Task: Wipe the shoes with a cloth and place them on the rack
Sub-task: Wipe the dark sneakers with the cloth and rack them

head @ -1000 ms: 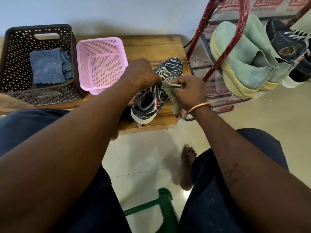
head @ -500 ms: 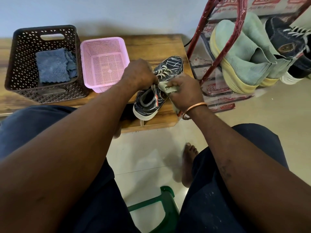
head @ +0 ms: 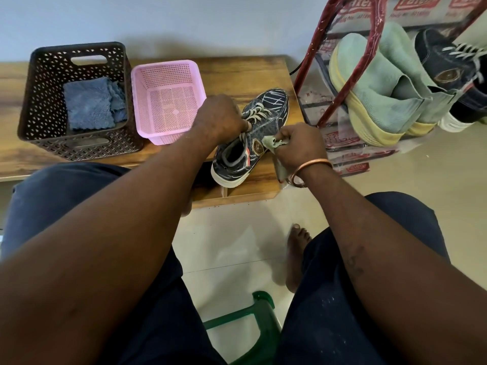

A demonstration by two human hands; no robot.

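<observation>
Right hand (head: 300, 147), fingers clamping the cloth (head: 271, 143), is sliding toward 5 o'clock along the shoe (head: 268, 114) on the table (head: 237, 72). Left hand (head: 221, 119) is gripping its laces (head: 257, 114). Wiping is apparently proceeding; next, lifting to the rack (head: 370, 40) at 2 o'clock.

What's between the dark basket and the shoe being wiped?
A pink basket, empty, standing on the table right beside the dark basket; the left hand gripping the shoe is at its other side. The head view shows it.

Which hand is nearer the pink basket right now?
Left. The left hand grips the shoe just beside the pink basket; the right hand holds the cloth beyond the shoe.
</observation>
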